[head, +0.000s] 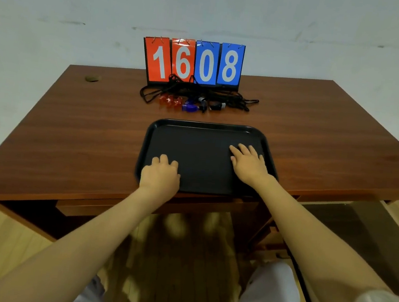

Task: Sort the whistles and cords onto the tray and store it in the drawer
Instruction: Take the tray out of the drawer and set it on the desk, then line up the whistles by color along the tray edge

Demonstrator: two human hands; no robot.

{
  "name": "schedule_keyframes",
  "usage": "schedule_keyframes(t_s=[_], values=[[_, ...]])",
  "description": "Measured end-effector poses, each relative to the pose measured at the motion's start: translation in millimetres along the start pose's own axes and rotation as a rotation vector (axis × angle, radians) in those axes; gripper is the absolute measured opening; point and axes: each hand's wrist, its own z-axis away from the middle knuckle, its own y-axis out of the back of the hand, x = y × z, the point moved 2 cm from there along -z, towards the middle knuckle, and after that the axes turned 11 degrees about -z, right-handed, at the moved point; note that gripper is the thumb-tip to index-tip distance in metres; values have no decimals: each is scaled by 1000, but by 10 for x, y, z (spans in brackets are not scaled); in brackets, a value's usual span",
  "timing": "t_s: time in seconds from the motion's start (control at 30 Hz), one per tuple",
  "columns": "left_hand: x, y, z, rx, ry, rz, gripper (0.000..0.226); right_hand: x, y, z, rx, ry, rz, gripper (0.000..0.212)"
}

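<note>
Hands flat on black tray point(203, 126) at frame centre, left hand point(160, 175) curled, right hand point(250, 163) spread, both empty; whistles point(186, 104) and cords point(199, 94) piled above on worktop point(73, 125) before scoreboard point(193, 63).

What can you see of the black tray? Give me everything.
The black tray is a shallow rectangle with rounded corners and a low raised rim, matte, plastic by the look of it. It lies flat on the wooden desk, near the front edge, in front of the whistles and cords. Nothing is on it but the hands: the left hand rests with curled fingers on the near left corner, and the right hand lies flat, fingers spread, on the right side.
</note>
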Motion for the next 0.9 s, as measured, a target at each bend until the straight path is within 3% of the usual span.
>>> schedule_keyframes(t_s=[0.17,0.53,0.9], values=[[-157,-178,-182,39,26,98,47,-93,-108,93,149,97,9,43],[-209,-182,-294,53,101,107,41,-138,-89,-172,-14,138,-45,49],[-246,-178,-478,-6,100,69,41,-178,-145,-258,64,160,-68,47]])
